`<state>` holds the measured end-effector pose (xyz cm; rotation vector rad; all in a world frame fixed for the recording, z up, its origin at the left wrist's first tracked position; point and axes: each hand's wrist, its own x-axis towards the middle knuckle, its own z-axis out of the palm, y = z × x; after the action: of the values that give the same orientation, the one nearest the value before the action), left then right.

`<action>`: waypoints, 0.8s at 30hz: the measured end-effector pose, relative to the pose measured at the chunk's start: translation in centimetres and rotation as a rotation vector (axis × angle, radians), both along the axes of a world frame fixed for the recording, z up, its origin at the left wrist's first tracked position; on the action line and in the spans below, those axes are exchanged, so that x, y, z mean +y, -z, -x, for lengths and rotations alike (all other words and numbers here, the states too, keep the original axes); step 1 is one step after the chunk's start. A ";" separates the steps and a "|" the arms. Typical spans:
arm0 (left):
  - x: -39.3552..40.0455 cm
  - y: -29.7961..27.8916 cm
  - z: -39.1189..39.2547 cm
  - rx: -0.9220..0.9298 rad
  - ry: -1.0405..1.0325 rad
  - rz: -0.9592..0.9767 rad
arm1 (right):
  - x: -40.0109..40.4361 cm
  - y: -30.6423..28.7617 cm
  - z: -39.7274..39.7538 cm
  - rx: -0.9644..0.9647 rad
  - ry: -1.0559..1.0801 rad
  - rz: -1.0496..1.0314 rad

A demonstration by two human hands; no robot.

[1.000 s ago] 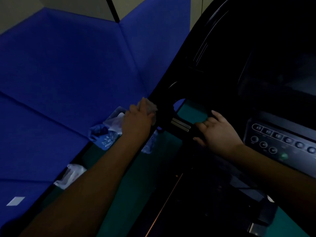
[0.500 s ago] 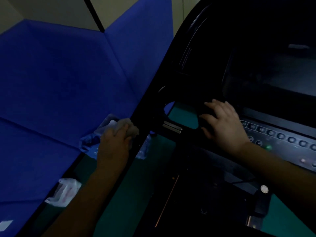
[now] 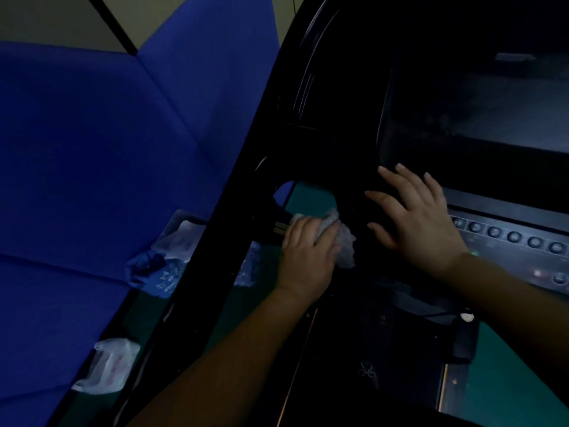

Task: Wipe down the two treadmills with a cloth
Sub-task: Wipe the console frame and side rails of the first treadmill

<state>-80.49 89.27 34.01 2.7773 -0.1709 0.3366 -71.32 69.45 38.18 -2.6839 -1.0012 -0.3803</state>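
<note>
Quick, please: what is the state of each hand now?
Left hand: holding the cloth.
Right hand: open, flat on the treadmill console.

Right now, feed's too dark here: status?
Left hand pressing crumpled white cloth on black treadmill frame. Right hand flat beside console. Nothing blocking.

The treadmill frame [image 3: 234,241] walls off the left; plastic bags [image 3: 172,248] crowd the floor beyond.

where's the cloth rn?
Head view, just left of centre: the cloth is bunched under the left hand, against the treadmill's black frame, left of the right hand by the button row.
</note>
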 end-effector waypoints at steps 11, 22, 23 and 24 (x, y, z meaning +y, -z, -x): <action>1.2 -0.6 -0.1 0.078 -0.200 0.081 | 0.0 -0.2 0.1 -0.003 0.003 0.003; 5.7 -3.3 1.6 0.194 -0.405 0.121 | 0.9 -0.5 0.4 0.032 0.034 -0.056; 5.5 -4.0 2.2 0.182 -0.421 0.165 | 1.3 -0.5 0.6 0.031 0.028 -0.093; 5.6 -5.0 2.7 0.137 -0.441 0.216 | 1.8 -0.4 0.9 0.026 0.010 -0.124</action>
<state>-83.24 94.91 39.01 2.5881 0.4877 0.2501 -72.22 71.23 38.57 -2.5774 -0.9262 -0.3946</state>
